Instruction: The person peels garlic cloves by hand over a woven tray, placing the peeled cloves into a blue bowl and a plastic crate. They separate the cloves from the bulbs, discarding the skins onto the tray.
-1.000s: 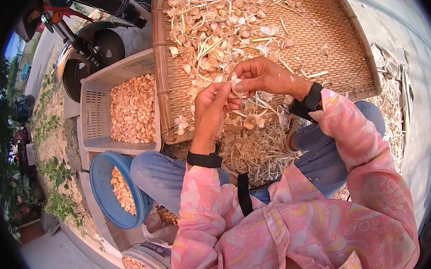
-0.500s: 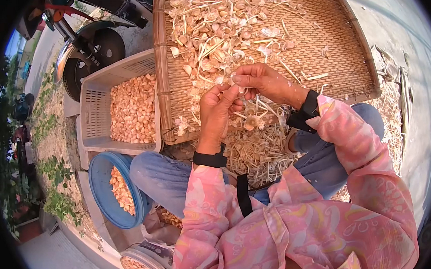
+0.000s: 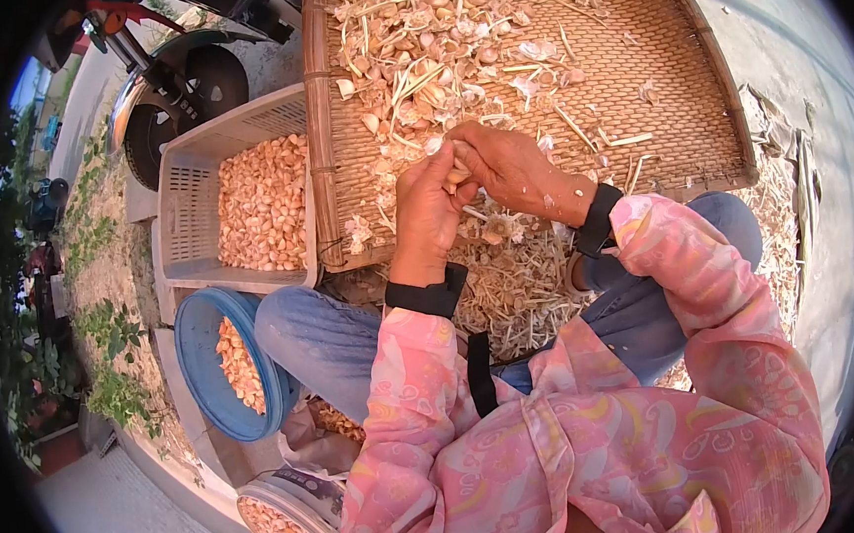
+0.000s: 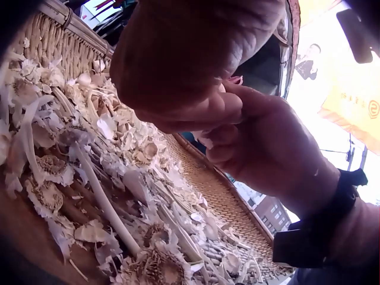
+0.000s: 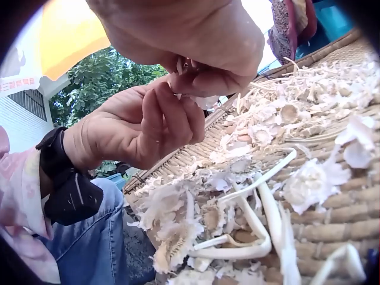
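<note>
My left hand [image 3: 425, 210] and right hand [image 3: 526, 172] meet over the near edge of a woven bamboo tray [image 3: 666, 71]. Between the fingertips a garlic clove [image 3: 456, 176] shows in the head view. The left thumb and curled fingers hold it from one side; the right fingers, back of the hand upward, pinch at it from the other. Both wrist views mostly hide the clove behind the fingers. Loose garlic, papery skins and dry stalks [image 5: 255, 228] lie on the tray below the hands.
Left of the tray stands a pale plastic crate [image 3: 184, 224] of garlic cloves. Nearer are a blue tub [image 3: 194, 357] and a white bucket [image 3: 311, 517], both holding cloves. Stalk scraps [image 3: 518, 295] heap between the knees. A motorbike wheel [image 3: 211, 79] is behind the crate.
The right hand has rolled over so its back faces up, its fingers closing in against the left hand. The left hand has shifted slightly right, and a clove now shows between them.
</note>
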The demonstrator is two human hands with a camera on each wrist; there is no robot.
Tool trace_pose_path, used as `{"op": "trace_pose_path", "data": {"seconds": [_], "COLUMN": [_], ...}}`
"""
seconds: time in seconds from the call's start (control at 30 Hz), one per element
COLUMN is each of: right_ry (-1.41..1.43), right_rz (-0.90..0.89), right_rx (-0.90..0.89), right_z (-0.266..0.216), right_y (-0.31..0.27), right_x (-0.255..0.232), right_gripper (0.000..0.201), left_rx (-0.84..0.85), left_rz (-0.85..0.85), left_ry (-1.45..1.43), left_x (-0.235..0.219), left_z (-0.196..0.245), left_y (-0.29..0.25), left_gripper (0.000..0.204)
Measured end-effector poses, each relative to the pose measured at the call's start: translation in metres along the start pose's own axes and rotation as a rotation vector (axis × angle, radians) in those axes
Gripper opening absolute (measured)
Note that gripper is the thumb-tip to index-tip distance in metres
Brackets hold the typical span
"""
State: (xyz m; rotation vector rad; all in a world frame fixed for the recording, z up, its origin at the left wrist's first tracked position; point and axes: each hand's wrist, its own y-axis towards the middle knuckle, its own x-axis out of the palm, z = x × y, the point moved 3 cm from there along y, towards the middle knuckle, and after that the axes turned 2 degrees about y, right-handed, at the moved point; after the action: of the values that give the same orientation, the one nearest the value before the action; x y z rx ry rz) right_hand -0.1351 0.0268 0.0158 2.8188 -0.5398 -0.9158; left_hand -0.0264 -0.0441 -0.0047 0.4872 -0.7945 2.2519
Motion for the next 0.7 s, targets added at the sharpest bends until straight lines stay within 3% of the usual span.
{"op": "trace_pose_path", "data": {"seconds": [0.13,0.23,0.33,0.47,0.57,0.6,0.67,0.7], "right_ry": [-0.073,0.088,0.347,0.679,0.734,0.781,0.878,0.978], "right_rz": [-0.043,-0.039,0.091,-0.041,-0.033,-0.004,0.059,0.095], "right_rx": [0.052,0.12,0.054,0.345,0.486,0.499,0.525,0.575], "right_z": [0.004,0.014,0.025,0.026,0.023,0.028,0.04,0.04], "right_y": [-0.001,0.005,0.009,0.008,0.01,0.011,0.014,0.015], "right_x": [0.004,0.005,0.004,0.003,-0.006,-0.007,-0.009,-0.01], "right_gripper": [0.026,0.025,0.03,0.028,0.027,0.027,0.026,0.025], "left_rx": [0.051,0.054,0.044,-0.029,0.04,0.149,0.319,0.386], "left_rz": [0.046,0.072,0.029,-0.042,0.04,0.049,0.252,0.46], "left_ry": [0.11,0.126,-0.003,-0.209,-0.421,-0.396,-0.171,0.105], "left_x": [0.002,0.002,-0.002,-0.016,-0.052,-0.075,-0.12,-0.131], "left_z": [-0.002,-0.005,-0.004,-0.005,0.014,0.036,0.091,0.112], "left_y": [-0.002,-0.004,-0.004,0.003,0.003,-0.001,-0.022,-0.031], "left_gripper": [0.021,0.019,0.019,0.02,0.02,0.02,0.026,0.03]}}
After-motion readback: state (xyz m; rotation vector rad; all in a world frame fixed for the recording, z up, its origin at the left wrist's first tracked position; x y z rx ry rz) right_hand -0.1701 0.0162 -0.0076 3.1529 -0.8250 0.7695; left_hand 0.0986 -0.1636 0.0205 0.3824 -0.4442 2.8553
